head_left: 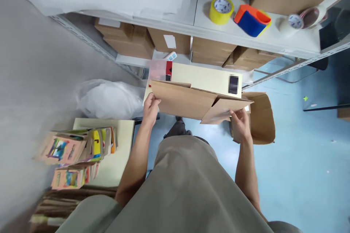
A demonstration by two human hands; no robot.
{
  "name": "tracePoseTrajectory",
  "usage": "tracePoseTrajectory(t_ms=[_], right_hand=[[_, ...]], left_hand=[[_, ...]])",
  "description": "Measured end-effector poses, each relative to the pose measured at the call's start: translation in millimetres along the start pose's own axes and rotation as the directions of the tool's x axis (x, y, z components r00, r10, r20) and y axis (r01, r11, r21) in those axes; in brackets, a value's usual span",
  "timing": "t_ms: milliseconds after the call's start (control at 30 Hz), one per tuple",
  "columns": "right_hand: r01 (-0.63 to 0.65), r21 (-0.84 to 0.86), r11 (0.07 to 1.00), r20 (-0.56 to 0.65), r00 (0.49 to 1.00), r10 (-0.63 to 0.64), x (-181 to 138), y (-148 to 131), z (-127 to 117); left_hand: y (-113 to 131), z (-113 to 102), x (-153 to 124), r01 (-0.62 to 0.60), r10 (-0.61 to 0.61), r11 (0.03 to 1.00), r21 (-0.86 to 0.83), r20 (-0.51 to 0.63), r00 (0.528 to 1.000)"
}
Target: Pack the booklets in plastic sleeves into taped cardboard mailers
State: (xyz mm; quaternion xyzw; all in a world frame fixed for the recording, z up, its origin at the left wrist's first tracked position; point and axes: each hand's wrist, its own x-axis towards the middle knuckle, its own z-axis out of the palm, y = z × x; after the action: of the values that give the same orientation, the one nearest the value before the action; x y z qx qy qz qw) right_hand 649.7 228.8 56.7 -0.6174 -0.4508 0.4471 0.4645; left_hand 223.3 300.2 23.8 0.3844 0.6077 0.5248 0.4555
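I hold a brown cardboard box (186,100) in front of me with its flaps partly folded. My left hand (150,108) grips its left edge, fingers curled round the cardboard. My right hand (240,123) holds the right flap from below, fingers closed on it. Behind the box lies a cream flat carton (205,78) with a red patch and a dark label.
A white metal shelf (246,34) ahead carries a yellow tape roll (221,9), an orange-and-blue tape dispenser (251,20), another tape roll (306,18) and brown boxes. A white plastic bag (106,98) and colourful booklets (76,153) on a small table sit left. Blue floor lies right.
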Motion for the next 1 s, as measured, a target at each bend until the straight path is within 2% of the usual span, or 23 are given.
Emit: tracePoseTrajectory(t_ms=[167, 300, 400, 600, 667, 833, 933, 1000], right_hand=[[-0.030, -0.051, 0.998, -0.009, 1.000, 0.030, 40, -19, 14], [-0.057, -0.090, 0.994, -0.092, 0.995, 0.049, 66, -15, 22], [-0.086, -0.115, 0.990, -0.127, 0.989, 0.071, 90, -8, 26], [-0.115, -0.081, 0.990, 0.080, 0.989, 0.122, 129, -5, 36], [-0.136, -0.070, 0.988, 0.091, 0.986, 0.142, 134, -6, 38], [-0.212, 0.009, 0.977, 0.109, 0.972, 0.210, 141, -9, 40], [-0.233, 0.090, 0.968, 0.099, 0.970, 0.224, 151, -9, 41], [-0.227, 0.074, 0.971, 0.097, 0.971, 0.220, 158, -7, 41]], left_hand=[[2, 19, 58, 0.056, -0.060, 0.997, 0.049, 0.072, 0.996], [0, 27, 92, 0.035, -0.059, 0.993, 0.114, 0.214, 0.975], [-2, 36, 107, 0.026, -0.074, 0.984, 0.176, 0.268, 0.961], [-12, 56, 108, 0.028, -0.126, 0.960, 0.279, 0.342, 0.931], [-14, 61, 103, 0.091, -0.167, 0.965, 0.247, 0.305, 0.938], [-10, 74, 91, 0.310, -0.304, 0.951, 0.000, 0.190, 0.933], [1, 81, 89, 0.351, -0.361, 0.932, 0.089, 0.152, 0.920], [10, 85, 89, 0.361, -0.388, 0.917, 0.172, 0.167, 0.906]])
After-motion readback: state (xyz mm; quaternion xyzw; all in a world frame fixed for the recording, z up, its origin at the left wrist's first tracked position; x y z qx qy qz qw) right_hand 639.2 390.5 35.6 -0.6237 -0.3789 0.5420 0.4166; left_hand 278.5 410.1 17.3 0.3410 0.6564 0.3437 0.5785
